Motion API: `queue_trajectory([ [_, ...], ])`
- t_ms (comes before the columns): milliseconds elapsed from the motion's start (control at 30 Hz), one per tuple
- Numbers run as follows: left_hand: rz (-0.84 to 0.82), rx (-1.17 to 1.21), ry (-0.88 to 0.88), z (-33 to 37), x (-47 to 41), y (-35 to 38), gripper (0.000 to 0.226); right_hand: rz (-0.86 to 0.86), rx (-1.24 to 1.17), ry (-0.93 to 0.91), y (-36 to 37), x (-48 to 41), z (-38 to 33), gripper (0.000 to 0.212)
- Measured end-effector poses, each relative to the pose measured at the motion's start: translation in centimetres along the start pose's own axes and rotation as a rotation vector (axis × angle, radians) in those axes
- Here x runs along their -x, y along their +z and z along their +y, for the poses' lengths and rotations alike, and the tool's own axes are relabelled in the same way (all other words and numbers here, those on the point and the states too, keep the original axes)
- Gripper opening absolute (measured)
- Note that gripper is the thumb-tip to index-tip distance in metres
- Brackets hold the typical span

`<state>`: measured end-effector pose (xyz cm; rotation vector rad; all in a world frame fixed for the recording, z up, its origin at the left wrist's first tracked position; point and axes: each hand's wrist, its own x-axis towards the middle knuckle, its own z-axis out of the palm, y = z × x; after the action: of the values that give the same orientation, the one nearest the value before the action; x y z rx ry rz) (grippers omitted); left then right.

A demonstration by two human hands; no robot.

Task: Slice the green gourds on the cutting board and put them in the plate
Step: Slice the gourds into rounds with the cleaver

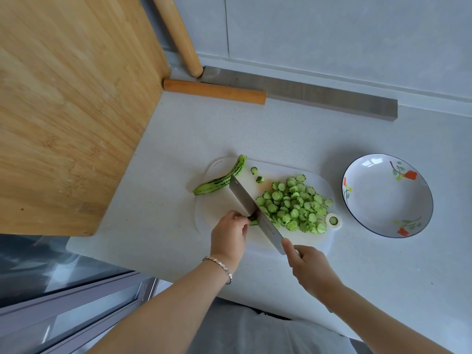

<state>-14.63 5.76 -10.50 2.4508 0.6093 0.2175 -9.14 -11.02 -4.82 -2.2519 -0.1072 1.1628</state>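
On the white cutting board [219, 208] lies a whole striped green gourd [222, 178] at the far left edge. A heap of green gourd slices [293, 203] covers the board's right half. My left hand [229, 233] pinches a short gourd stub [252, 220] against the board. My right hand [309, 267] grips the handle of a cleaver [252, 208], whose blade stands on the stub beside my left fingertips. An empty white plate [388, 195] with red flower prints sits to the right of the board.
A large wooden board [69, 111] leans at the left. Two wooden rolling pins [214, 91] and a long metal bar [319, 95] lie along the back wall. Two stray slices [256, 175] rest near the board's far edge. The counter's front edge runs below my arms.
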Motion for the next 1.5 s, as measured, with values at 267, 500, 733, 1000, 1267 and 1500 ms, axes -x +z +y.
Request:
queue_trajectory([
  [267,0.007,0.068,-0.036,-0.2,-0.2,0.2,0.019,-0.013,-0.135,0.028,-1.3,0.6,0.2,0.053],
  [500,0.024,0.059,-0.028,-0.2,-0.2,0.2,0.021,-0.027,-0.099,-0.01,-1.1,1.0,-0.4,0.053],
  [733,0.004,0.055,-0.005,-0.1,-0.3,0.1,0.021,-0.016,-0.055,0.005,-0.2,-0.2,0.0,0.053],
  [1000,-0.005,0.051,-0.019,-0.3,-0.2,0.2,0.019,-0.004,-0.064,0.016,0.6,-0.6,0.2,0.053],
  [1267,-0.013,0.087,-0.039,-0.2,-0.4,0.3,0.017,0.013,-0.148,0.014,-1.1,0.7,0.0,0.054],
  [1500,-0.006,0.087,-0.03,0.0,-0.7,0.4,0.02,-0.01,-0.073,-0.002,-1.3,1.0,-0.4,0.053],
])
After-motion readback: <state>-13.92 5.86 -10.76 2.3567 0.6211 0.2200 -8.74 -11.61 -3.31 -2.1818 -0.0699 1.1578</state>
